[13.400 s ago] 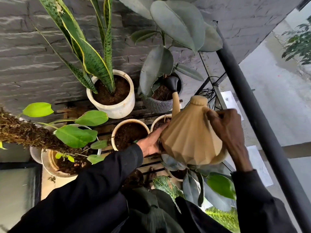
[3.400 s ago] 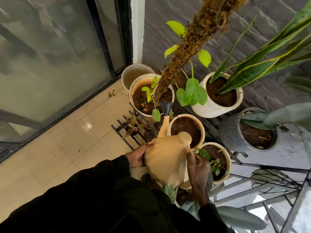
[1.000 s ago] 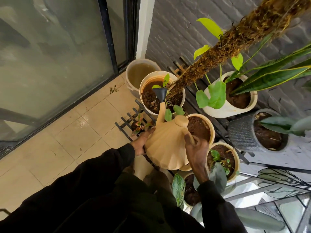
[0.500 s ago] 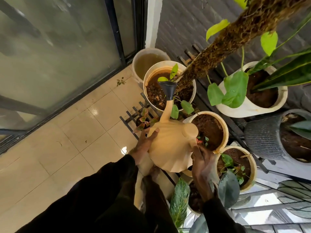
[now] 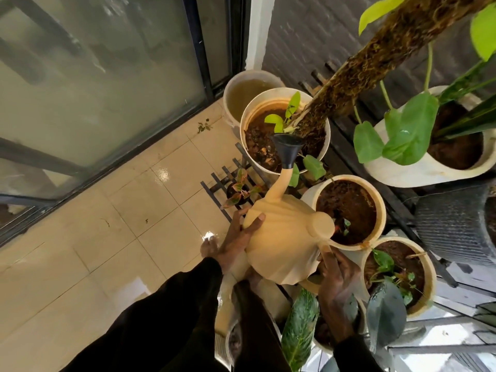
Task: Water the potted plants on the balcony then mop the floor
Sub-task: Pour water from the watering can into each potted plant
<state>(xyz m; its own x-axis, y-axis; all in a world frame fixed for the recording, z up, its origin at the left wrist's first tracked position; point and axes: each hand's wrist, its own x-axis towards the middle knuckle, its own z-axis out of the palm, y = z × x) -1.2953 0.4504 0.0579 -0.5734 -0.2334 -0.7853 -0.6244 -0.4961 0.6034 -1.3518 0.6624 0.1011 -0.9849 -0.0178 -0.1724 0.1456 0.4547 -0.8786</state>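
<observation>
I hold a beige ribbed watering can (image 5: 284,237) with both hands. My left hand (image 5: 237,241) presses against its left side. My right hand (image 5: 335,280) grips the handle at its lower right. The can's black rose spout (image 5: 287,149) hangs over the soil of a cream pot (image 5: 257,108) that holds a moss pole (image 5: 375,60) with small green leaves. Two cream pots of dark soil (image 5: 349,210) (image 5: 397,272) stand to the right of the can. Whether water is flowing I cannot tell.
A tub of murky water (image 5: 247,89) stands in the corner behind the moss-pole pot. A small red-leafed plant (image 5: 241,189) sits on a black slatted rack. A large white pot (image 5: 429,167) and a dark woven pot (image 5: 451,224) are at right. Beige floor tiles (image 5: 107,237) and glass doors (image 5: 94,76) lie left.
The view has drawn closer and lower over the pots. The can's spout stays over the moss-pole pot, and both hands keep their hold.
</observation>
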